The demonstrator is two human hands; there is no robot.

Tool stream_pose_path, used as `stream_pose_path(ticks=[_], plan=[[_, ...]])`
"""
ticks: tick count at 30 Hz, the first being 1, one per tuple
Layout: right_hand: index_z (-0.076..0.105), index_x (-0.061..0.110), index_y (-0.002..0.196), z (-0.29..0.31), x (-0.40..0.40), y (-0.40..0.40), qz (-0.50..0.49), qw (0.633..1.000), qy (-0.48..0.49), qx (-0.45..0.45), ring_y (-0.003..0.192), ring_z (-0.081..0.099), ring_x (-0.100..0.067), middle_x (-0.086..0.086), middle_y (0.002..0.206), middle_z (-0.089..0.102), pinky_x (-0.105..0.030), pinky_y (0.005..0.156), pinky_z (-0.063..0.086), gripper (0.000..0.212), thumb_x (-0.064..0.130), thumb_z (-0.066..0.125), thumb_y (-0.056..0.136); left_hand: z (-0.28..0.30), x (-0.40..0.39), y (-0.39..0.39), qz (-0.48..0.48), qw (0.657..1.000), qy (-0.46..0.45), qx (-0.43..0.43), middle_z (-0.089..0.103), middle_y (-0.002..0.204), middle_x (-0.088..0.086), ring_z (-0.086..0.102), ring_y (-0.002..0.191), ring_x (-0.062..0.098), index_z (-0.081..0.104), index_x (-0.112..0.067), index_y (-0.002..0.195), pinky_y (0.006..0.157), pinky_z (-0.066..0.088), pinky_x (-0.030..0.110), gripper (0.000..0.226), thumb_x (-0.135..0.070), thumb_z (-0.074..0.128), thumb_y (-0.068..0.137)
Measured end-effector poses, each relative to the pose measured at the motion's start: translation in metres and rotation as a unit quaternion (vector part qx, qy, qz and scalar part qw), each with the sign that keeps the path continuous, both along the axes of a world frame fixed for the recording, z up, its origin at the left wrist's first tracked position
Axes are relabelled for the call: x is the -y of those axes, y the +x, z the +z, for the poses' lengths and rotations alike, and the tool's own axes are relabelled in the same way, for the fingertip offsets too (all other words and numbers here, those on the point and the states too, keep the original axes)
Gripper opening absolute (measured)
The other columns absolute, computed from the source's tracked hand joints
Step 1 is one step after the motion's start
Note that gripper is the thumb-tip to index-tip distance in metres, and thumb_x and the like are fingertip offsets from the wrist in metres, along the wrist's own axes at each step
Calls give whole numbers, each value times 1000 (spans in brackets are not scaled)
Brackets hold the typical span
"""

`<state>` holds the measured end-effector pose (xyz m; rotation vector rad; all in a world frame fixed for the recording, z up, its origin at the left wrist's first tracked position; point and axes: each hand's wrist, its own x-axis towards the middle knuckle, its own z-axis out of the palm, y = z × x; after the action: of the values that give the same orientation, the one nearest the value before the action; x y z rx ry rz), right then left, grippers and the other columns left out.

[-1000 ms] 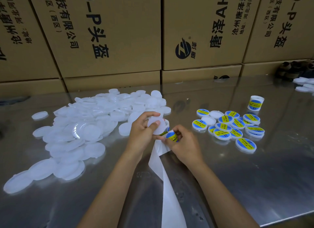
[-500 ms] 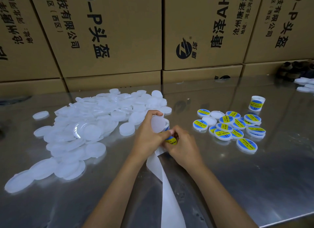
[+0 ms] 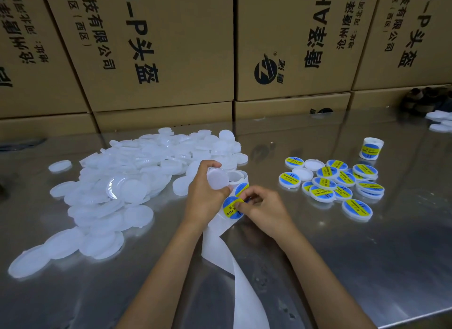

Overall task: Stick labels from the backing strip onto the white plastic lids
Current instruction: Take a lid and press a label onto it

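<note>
White plastic round lid [image 3: 217, 181] gripped in the left hand [image 3: 204, 196]; right hand [image 3: 265, 207] pinches a blue-and-yellow round label [image 3: 232, 207] on the white backing strip [image 3: 220, 252] over the steel tabletop [image 3: 367, 267].

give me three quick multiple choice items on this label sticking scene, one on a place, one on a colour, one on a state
1. Where is the heap of unlabelled lids?
A. left of the hands
B. right of the hands
C. on the boxes

2. What colours are the labels?
A. red and white
B. blue and yellow
C. green and black

3. What is the left hand doing?
A. resting flat
B. gripping a blank lid
C. hanging empty

Answers:
1 A: the plain lids lie left of the hands.
2 B: the label on the backing strip is blue with a yellow band.
3 B: the left hand grips a blank lid while the right hand pinches the label.
</note>
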<state>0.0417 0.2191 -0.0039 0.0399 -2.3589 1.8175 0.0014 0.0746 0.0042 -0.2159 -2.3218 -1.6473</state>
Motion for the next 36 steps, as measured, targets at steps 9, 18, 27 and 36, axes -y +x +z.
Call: stream_pose_path(ticks=[9,18,27,36], plan=[[53,12,61,9,-2,8,58,995,-70,36,71,58,-6,-4,84,67,-17,67,44,20,9,60,80,7,0,5,-9,1000,20,13,57,112,-9,57,83,-10,54,-30,110,52,42,5,49,1,76,78],[52,15,79,18,-9,9,88,953,-288,30,70,61,-13,-7,81,62,-27,67,46,16,-1,56,80,16,0,10,-21,990,140,24,63,117,0,69,86,26,63,-32,104,72,59,35,43,-1,78,78],[56,13,91,22,-6,6,12,949,-309,-66,70,65,-15,-3,81,71,-31,67,51,23,-9,61,87,36,-7,20,-179,910,340,158,70,125,11,71,107,28,71,-20,119,86,60,39,27,-18,50,103],[54,15,84,17,3,3,-44,969,-175,-166,71,66,-5,11,73,66,-17,64,53,32,-10,72,80,33,-12,20,-249,888,327,206,69,127,12,61,123,38,65,-13,130,96,55,42,46,-6,34,97]])
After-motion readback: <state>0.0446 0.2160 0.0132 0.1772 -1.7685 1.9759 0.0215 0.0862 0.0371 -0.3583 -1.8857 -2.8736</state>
